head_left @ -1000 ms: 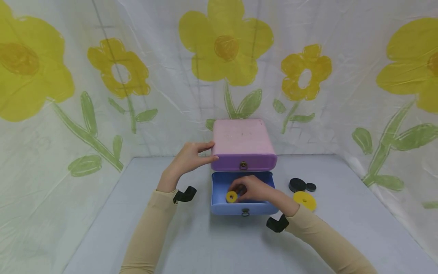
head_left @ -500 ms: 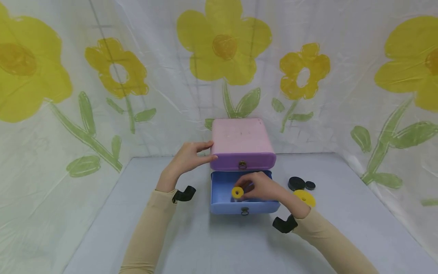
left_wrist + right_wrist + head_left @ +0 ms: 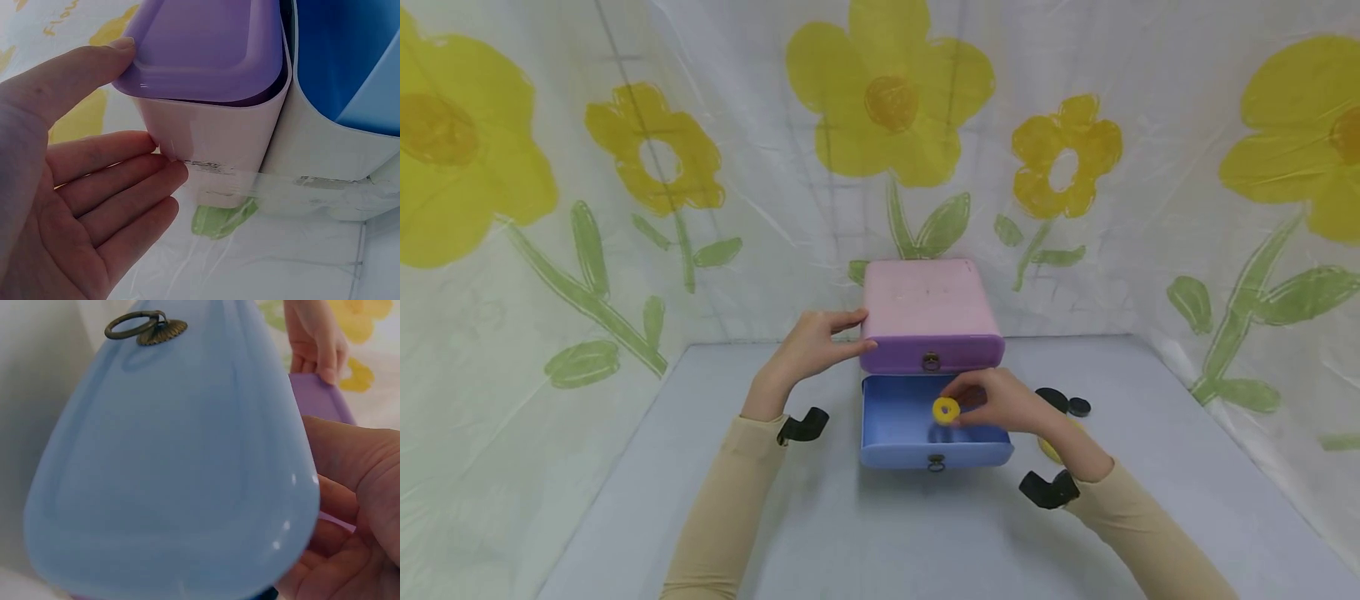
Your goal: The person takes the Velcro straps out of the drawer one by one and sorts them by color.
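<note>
My right hand [image 3: 1003,400] pinches a small yellow disc with a hole [image 3: 946,409] and holds it above the pulled-out blue drawer [image 3: 887,454]. In the right wrist view, the drawer front [image 3: 181,456] hides the disc and the fingertips. My left hand [image 3: 808,346] rests on the left side of the pink drawer box [image 3: 928,296]. In the left wrist view, its thumb [image 3: 94,65] touches the edge of the purple drawer front [image 3: 206,50], while nearly straight fingers [image 3: 134,200] lie against the pink side wall.
To the right of the drawers, two black discs of different size, the larger [image 3: 1051,398] and the smaller [image 3: 1079,407], lie on the white table [image 3: 820,533]. A larger yellow disc [image 3: 1049,451] is partly hidden behind my right wrist. A flower-painted sheet [image 3: 760,167] hangs behind.
My right hand has lifted the small yellow disc from the drawer's floor and moved it up and to the right. My left hand has stayed on the box.
</note>
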Demonstrator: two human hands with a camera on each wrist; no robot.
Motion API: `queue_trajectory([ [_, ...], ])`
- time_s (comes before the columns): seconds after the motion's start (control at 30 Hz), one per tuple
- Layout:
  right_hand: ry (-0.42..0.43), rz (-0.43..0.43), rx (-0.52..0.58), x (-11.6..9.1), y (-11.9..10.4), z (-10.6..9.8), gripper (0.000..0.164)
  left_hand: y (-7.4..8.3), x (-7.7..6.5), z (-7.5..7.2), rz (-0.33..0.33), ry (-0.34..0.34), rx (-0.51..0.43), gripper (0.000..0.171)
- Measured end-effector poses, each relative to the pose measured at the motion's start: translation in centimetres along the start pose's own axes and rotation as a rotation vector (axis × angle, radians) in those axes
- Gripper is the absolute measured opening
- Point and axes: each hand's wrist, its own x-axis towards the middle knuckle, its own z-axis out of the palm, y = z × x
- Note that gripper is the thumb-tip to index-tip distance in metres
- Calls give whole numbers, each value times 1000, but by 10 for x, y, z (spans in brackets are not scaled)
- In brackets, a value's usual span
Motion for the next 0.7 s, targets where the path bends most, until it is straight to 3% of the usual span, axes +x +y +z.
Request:
queue_trajectory([
  [0.3,36,59,-57,-15,4,-15,38,1,0,-1,-16,-7,4,67],
  [0.7,95,157,-48,-36,19,-35,40,1,0,0,-18,-6,2,67],
])
